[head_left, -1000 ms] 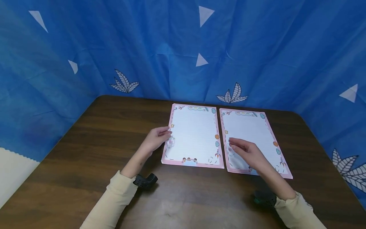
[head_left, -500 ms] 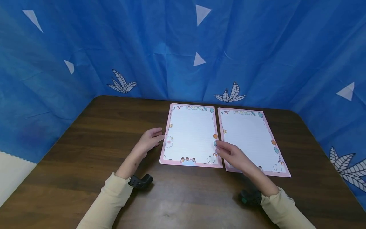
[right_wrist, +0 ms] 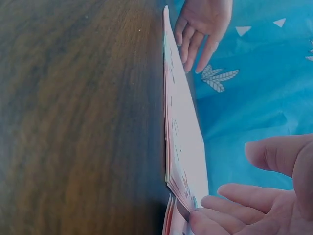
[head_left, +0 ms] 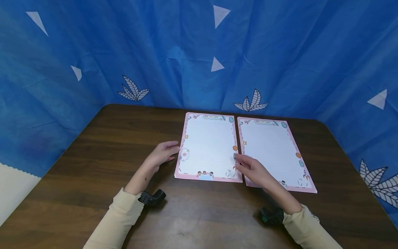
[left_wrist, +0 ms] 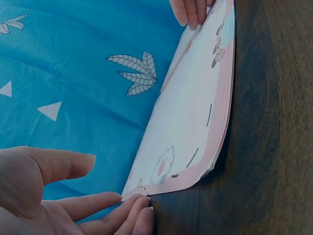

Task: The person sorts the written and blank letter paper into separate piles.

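Note:
Two stacks of pink-bordered writing paper lie side by side on the table in the head view: a left stack (head_left: 208, 145) and a right stack (head_left: 267, 145). Beside the left stack's left edge is my left hand (head_left: 159, 156), its fingers loosely extended and the fingertips right at the paper's border. My right hand (head_left: 253, 170) reaches over the right stack, fingertips at the left stack's right edge. In the left wrist view, the sheets' layered edges (left_wrist: 224, 115) show, thumb and fingers spread apart. The right wrist view has the right hand's fingers (right_wrist: 244, 205) extended, low against the stack's corner.
The dark wooden table (head_left: 199, 218) extends around both stacks. A blue curtain (head_left: 186, 52) with white triangles and leaf prints hangs behind it. Black wrist devices sit on the left wrist (head_left: 152, 197) and the right wrist (head_left: 271, 216).
My right hand has moved left, from over the right stack to the left stack's right edge. My left hand has shifted slightly left, off the paper to its edge. Both stacks lie as before.

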`<state>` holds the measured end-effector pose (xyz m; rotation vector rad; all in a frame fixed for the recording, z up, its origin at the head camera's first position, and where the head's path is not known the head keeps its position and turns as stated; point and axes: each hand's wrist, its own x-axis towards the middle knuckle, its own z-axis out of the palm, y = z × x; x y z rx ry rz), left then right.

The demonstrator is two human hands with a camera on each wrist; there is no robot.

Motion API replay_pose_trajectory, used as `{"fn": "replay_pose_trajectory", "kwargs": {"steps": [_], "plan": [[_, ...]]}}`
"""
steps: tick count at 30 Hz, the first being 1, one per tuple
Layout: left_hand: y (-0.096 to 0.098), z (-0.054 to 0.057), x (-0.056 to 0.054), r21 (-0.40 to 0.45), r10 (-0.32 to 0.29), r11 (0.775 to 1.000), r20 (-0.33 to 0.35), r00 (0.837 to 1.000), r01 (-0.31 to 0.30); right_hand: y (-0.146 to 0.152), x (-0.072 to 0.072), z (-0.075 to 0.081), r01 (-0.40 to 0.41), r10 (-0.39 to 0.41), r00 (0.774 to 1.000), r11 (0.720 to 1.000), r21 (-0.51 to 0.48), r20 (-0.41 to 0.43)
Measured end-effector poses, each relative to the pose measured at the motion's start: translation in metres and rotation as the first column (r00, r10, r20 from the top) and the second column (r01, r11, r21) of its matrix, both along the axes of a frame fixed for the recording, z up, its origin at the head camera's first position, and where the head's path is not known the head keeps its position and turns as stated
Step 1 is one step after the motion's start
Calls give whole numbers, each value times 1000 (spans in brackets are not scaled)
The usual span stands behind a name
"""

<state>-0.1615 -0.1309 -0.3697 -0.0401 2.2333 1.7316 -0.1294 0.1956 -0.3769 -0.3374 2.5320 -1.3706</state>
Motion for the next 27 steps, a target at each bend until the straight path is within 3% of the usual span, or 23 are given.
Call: {"fn": "replay_pose_trajectory", "kwargs": {"steps": [6,11,17,27], "plan": [[1,1,0,57,14,998,25,1000,-16,0,0,-1,-15,15,1000,999,-36,15],[1,5,1,42,46,998,40,998,-48,0,0,-2,-11,12,1000,999,-40,17],[2,6,0,94,-1,996,51,999,-4,0,-1,-2,3,-3,1000,1000,-13,8],[6,7,2,21,7,1000,23,1000,-8,-1,-1,-1,15,-14,1000,1000,-13,18]]}}
